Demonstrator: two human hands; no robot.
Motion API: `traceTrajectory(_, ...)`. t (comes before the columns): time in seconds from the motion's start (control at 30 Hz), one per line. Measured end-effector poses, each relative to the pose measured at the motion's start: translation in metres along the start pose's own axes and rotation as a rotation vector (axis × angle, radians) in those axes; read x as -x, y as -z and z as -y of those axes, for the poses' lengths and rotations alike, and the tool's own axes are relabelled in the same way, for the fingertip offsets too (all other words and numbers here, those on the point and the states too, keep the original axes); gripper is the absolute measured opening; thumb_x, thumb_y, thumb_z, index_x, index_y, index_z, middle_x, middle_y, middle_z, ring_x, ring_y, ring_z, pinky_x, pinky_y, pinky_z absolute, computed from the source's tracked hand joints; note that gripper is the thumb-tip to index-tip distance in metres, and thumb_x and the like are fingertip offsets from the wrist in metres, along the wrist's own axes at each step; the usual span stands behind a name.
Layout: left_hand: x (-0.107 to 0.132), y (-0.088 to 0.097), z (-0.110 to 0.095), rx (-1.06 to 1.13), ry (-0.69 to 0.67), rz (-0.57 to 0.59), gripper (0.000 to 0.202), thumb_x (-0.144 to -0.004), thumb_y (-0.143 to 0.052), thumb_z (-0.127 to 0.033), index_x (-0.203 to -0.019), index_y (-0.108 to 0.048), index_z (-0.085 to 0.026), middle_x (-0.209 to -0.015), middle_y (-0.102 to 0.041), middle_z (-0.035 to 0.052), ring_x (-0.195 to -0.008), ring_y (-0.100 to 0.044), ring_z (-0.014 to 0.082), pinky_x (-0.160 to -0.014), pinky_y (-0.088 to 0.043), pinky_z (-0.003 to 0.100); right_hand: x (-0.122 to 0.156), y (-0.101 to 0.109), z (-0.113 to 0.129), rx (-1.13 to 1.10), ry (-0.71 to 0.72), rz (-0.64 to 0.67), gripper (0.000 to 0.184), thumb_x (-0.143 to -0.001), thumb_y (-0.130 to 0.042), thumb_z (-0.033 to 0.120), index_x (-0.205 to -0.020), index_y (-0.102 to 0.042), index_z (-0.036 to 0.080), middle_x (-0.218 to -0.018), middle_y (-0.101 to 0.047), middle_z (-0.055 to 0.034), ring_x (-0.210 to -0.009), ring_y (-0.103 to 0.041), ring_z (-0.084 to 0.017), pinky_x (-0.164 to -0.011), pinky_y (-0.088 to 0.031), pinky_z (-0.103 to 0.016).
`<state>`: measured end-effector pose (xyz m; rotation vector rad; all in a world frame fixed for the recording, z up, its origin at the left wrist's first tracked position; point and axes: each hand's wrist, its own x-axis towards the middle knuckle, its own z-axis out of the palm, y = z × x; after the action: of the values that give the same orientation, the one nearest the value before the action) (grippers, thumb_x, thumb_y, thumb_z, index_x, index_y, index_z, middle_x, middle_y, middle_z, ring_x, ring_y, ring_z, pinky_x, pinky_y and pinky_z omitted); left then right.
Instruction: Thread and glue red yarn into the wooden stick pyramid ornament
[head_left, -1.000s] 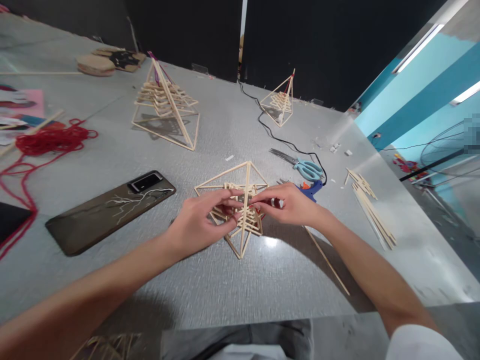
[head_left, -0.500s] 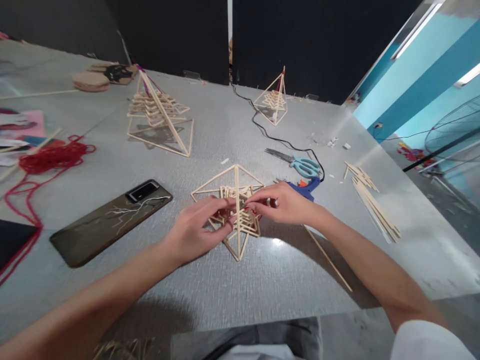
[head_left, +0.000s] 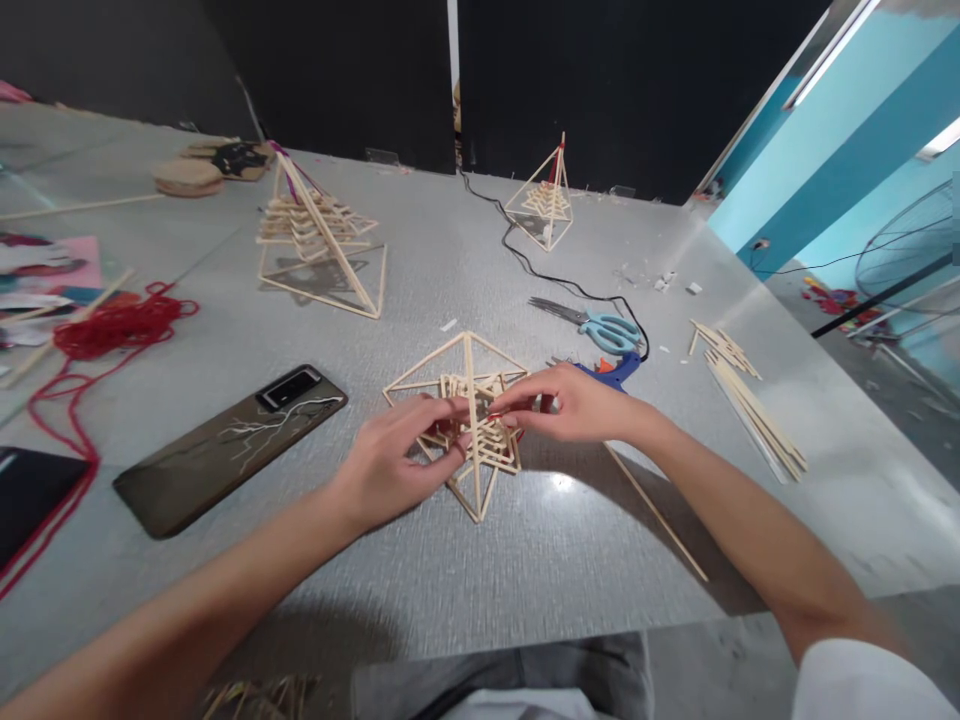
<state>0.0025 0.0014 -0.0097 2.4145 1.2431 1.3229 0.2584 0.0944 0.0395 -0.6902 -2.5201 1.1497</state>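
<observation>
A pyramid of thin wooden sticks (head_left: 469,375) with stacked square layers inside stands on the grey table (head_left: 487,580) in front of me. My left hand (head_left: 394,460) reaches into it from the left, fingers pinched on the inner sticks. My right hand (head_left: 574,405) comes from the right, its thumb and forefinger pinched at the same spot, where a bit of red thread shows. The two sets of fingertips almost touch.
A phone (head_left: 229,445) lies left of the hands. Red yarn (head_left: 112,325) is at the far left. Two finished stick pyramids, a large one (head_left: 319,235) and a small one (head_left: 547,200), stand behind. Blue scissors (head_left: 604,328), a glue gun (head_left: 611,370) and loose sticks (head_left: 750,410) lie right.
Both hands stay pinched at the pyramid's inner layers with only slight finger shifts. The view has shifted a little, so everything sits slightly differently in the picture.
</observation>
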Motion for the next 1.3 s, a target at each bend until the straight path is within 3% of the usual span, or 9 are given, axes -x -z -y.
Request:
traceTrajectory(0.13, 0.0, -0.001, 0.001, -0.004, -0.003, -0.002, 0.02, -0.097, -0.07, -0.02, -0.117, -0.072, -0.018, -0.098, -0.082, 0.0039, -0.074, -0.076, 0.0131, -0.075, -0.063, 0.024, 0.0, -0.002, 0.001, 0.007, -0.024, -0.026, 0.028, -0.104, -0.063, 0.034, -0.113, -0.084, 0.017, -0.095, -0.083, -0.0056, -0.076, -0.067, -0.014, -0.065, -0.045, -0.024)
traceTrajectory(0.37, 0.0, 0.0, 0.0, -0.004, -0.001, -0.004, 0.02, -0.098, -0.07, -0.019, -0.117, -0.072, -0.017, -0.098, -0.082, 0.0047, -0.076, -0.076, 0.0129, -0.077, -0.064, 0.023, -0.004, -0.015, -0.003, 0.005, 0.012, -0.095, 0.023, -0.1, -0.069, 0.032, -0.105, -0.082, 0.014, -0.075, -0.074, -0.0012, -0.063, -0.058, -0.011, -0.062, -0.042, -0.023)
traceTrajectory(0.57, 0.0, 0.001, -0.001, -0.002, 0.008, 0.004, 0.019, -0.098, -0.068, -0.02, -0.117, -0.072, -0.018, -0.098, -0.082, 0.0041, -0.075, -0.076, 0.0127, -0.076, -0.064, 0.023, -0.003, -0.012, -0.005, 0.029, 0.053, -0.076, 0.023, -0.102, -0.067, 0.032, -0.107, -0.083, 0.017, -0.092, -0.081, -0.0061, -0.073, -0.065, -0.013, -0.066, -0.046, -0.024)
traceTrajectory(0.83, 0.0, 0.0, -0.001, 0.004, 0.023, 0.006, 0.02, -0.097, -0.07, -0.019, -0.117, -0.073, -0.019, -0.098, -0.082, 0.0037, -0.076, -0.077, 0.0135, -0.078, -0.065, 0.024, -0.004, -0.015, -0.007, 0.044, 0.051, -0.092, 0.021, -0.102, -0.066, 0.03, -0.107, -0.083, 0.017, -0.089, -0.08, -0.0049, -0.07, -0.062, -0.012, -0.065, -0.044, -0.024)
traceTrajectory(1.03, -0.001, 0.001, -0.002, -0.005, 0.031, 0.012, 0.019, -0.097, -0.069, -0.021, -0.116, -0.073, -0.019, -0.1, -0.083, 0.0042, -0.075, -0.077, 0.0144, -0.077, -0.065, 0.026, -0.004, -0.018, -0.008, 0.147, 0.13, -0.145, 0.019, -0.102, -0.066, 0.025, -0.106, -0.082, 0.016, -0.082, -0.077, -0.0033, -0.064, -0.057, -0.011, -0.065, -0.042, -0.024)
traceTrajectory(1.3, 0.0, 0.001, -0.002, -0.003, 0.045, 0.011, 0.02, -0.097, -0.068, -0.022, -0.116, -0.073, -0.02, -0.1, -0.083, 0.0046, -0.075, -0.077, 0.0147, -0.077, -0.066, 0.026, -0.002, -0.009, -0.004, 0.136, 0.166, -0.079, 0.022, -0.103, -0.063, 0.025, -0.11, -0.083, 0.019, -0.092, -0.082, -0.0057, -0.07, -0.063, -0.012, -0.069, -0.046, -0.025)
